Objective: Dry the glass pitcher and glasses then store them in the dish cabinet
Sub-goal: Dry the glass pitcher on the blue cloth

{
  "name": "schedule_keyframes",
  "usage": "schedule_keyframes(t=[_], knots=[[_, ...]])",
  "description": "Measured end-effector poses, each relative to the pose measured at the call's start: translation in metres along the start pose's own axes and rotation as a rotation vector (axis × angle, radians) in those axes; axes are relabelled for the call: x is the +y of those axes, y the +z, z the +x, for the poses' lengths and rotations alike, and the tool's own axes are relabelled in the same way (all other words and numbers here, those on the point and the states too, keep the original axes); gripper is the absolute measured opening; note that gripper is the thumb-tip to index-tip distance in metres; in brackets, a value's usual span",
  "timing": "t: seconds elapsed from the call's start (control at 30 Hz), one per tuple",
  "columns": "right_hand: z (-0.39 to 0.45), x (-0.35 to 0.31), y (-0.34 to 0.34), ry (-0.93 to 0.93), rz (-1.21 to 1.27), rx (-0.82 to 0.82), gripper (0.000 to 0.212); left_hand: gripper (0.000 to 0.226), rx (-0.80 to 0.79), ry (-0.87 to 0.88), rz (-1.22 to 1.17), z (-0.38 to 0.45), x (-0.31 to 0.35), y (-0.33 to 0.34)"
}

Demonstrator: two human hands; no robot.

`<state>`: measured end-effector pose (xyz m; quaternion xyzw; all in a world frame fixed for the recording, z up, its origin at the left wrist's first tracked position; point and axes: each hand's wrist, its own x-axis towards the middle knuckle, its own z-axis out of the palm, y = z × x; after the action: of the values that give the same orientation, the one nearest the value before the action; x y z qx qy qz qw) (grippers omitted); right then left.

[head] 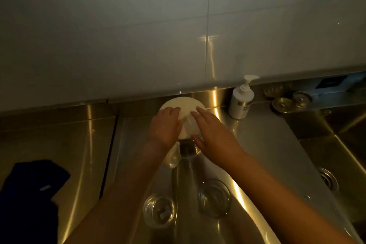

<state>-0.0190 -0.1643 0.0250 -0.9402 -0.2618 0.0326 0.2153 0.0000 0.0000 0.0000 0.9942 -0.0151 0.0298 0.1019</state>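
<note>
A white cloth [185,108] is draped over the rounded end of the clear glass pitcher [186,149], which is held over the steel counter. Only the pitcher's dark-banded glass part shows below the cloth. My left hand [165,125] grips the cloth-covered pitcher from the left, fingers curved over it. My right hand [213,130] lies on the right side, its fingers straight and pressed against the cloth. Two clear glasses stand on the counter nearer to me, one on the left [159,211] and one on the right [213,198].
A white pump soap bottle [240,101] stands at the back wall, right of my hands. Small metal strainers and glass bowls [283,103] sit behind the sink [326,179] on the right. A dark blue cloth [29,194] lies at the left. The lighting is dim.
</note>
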Motion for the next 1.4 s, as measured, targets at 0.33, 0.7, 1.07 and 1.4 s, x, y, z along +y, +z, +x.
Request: schedule_keyframes(t=[0.33, 0.7, 1.07, 1.4], knots=[[0.021, 0.024, 0.017, 0.026, 0.026, 0.004, 0.064, 0.044, 0.047, 0.071, -0.014, 0.01, 0.0, 0.007], [0.0, 0.023, 0.04, 0.002, 0.052, 0.083, 0.074, 0.043, 0.167, 0.015, 0.019, 0.012, -0.003, -0.018], [0.002, 0.0, 0.079, -0.165, -0.107, 0.03, 0.076, 0.043, 0.349, -0.038, 0.102, -0.047, -0.093, -0.018], [-0.008, -0.03, 0.105, -0.333, -0.386, 0.14, 0.082, 0.075, 0.03, -0.26, 0.069, -0.086, -0.132, 0.025]])
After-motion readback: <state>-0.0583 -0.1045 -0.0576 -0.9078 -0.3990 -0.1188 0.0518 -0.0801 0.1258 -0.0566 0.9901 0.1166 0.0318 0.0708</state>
